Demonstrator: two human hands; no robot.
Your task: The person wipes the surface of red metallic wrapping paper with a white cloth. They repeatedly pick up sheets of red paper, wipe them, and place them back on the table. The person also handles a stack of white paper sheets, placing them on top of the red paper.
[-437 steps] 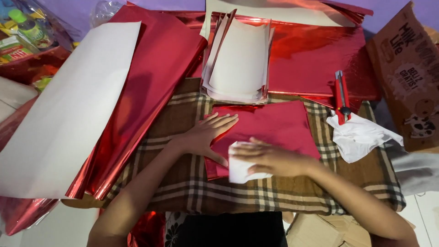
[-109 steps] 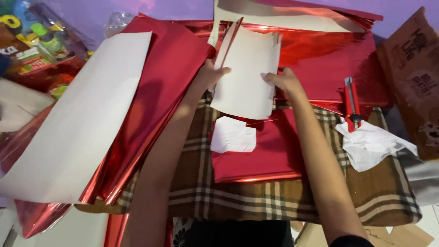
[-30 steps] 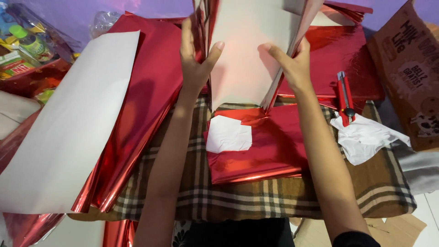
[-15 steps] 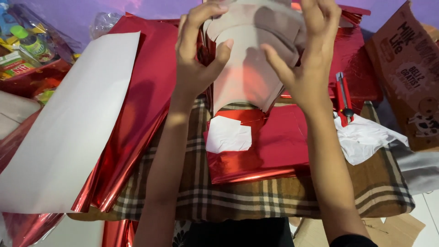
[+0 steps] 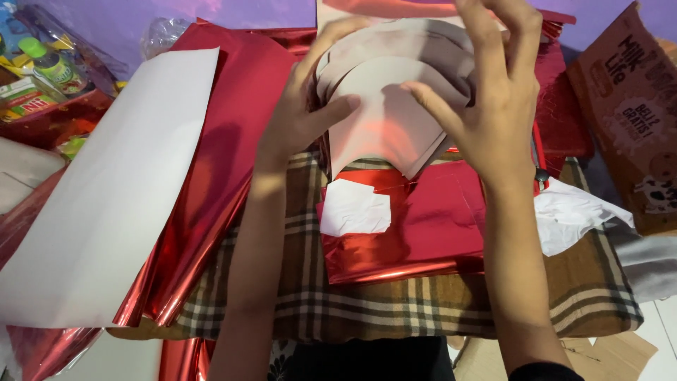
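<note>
Both hands hold up a stack of pale sheets (image 5: 384, 116), white side toward me, bent into a curve above the table. My left hand (image 5: 303, 106) grips its left edge with the thumb pressed on the front. My right hand (image 5: 486, 92) pinches the right side, fingers curled over the top. Below them lies a red foil-wrapped flat packet (image 5: 423, 226) with a white paper patch (image 5: 355, 208) on its left part, resting on a brown plaid cloth (image 5: 367, 303).
A large foil sheet, white side up (image 5: 106, 190), over red foil (image 5: 218, 155) lies at left. Crumpled white paper (image 5: 571, 215) and a brown printed carton (image 5: 631, 116) are at right. Bottles and packets (image 5: 35, 77) crowd the far left corner.
The hands lifted the sheet stack off the red foil at the back and bent it; since half a second ago the curve has tightened and the stack sits slightly lower.
</note>
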